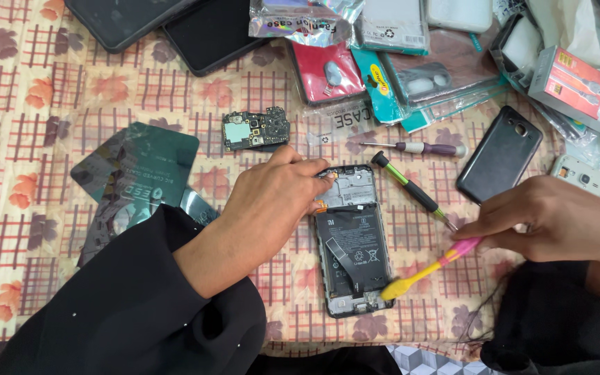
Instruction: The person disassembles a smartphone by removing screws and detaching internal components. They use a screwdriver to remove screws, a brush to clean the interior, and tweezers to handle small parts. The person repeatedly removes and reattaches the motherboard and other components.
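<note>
At table centre, opened phone [353,239] lies back-up, long axis running away from person. Left hand [272,201] presses its top-left edge, fingers together on frame. Right hand [557,219], to phone's right, pinches toothbrush [428,267]; bristle head touches phone's lower-right corner.

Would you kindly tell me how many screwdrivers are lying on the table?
2: a purple-handled screwdriver above the opened phone, and a black-and-green screwdriver just right of it. Others may hide under the packaging.
</note>
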